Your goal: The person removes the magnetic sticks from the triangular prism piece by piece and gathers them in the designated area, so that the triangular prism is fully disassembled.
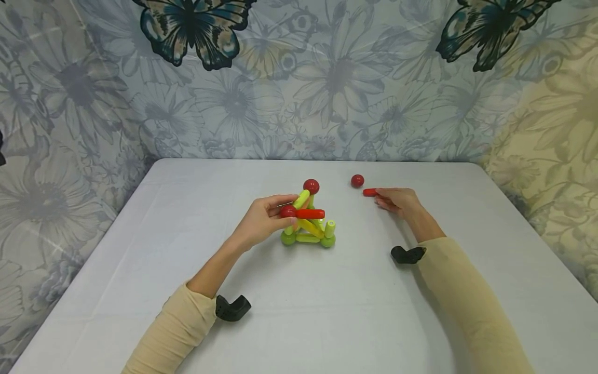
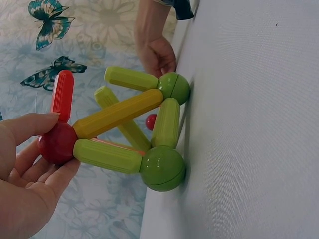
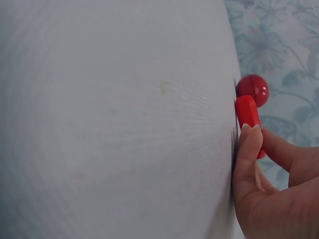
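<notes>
Pinching red rod (image 3: 247, 110) between right fingers (image 3: 249, 148), left fingers (image 2: 31, 126) gripping frame (image 2: 119, 114), loose red ball (image 3: 253, 90) nearby

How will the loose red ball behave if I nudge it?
The ball will probably roll: it's round and sits loose on the table. Its glossy surface may feel slippery. It's likely rigid, as its visible outline shows no sag.

A homelike room, it seems: 1 white table (image 1: 327, 311) before floral wall covering (image 1: 336, 78) with dark butterflies (image 1: 192, 26).
</notes>
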Motion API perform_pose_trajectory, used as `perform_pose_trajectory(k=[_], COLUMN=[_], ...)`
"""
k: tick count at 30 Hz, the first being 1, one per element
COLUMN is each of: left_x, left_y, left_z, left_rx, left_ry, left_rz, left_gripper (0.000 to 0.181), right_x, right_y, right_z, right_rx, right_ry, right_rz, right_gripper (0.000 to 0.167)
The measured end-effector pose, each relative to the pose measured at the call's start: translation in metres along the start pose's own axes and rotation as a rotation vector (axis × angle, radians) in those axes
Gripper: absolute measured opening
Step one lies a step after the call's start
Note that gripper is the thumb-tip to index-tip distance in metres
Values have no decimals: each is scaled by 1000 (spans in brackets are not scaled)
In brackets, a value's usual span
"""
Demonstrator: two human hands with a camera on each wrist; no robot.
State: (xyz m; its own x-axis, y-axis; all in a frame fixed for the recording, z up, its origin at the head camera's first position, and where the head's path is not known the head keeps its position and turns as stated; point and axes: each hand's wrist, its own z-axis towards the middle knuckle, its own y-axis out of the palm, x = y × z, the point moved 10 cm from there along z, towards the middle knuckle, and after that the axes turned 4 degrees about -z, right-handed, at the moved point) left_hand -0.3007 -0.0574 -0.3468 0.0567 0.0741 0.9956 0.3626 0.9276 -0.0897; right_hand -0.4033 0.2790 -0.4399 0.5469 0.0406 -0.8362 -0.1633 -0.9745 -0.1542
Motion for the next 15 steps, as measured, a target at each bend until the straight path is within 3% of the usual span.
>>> perform_pose_trajectory(k=[15], left_x=[2], left_y=[1], left_z=[0], left_rx=[-5], left_ry=[11], left_rz=[4], left_gripper=[51], right_x=[0], right_y=[-5], right_z=[2], right_rx=[31], right_ry=[16], right_rz=[-11], right_gripper=[47])
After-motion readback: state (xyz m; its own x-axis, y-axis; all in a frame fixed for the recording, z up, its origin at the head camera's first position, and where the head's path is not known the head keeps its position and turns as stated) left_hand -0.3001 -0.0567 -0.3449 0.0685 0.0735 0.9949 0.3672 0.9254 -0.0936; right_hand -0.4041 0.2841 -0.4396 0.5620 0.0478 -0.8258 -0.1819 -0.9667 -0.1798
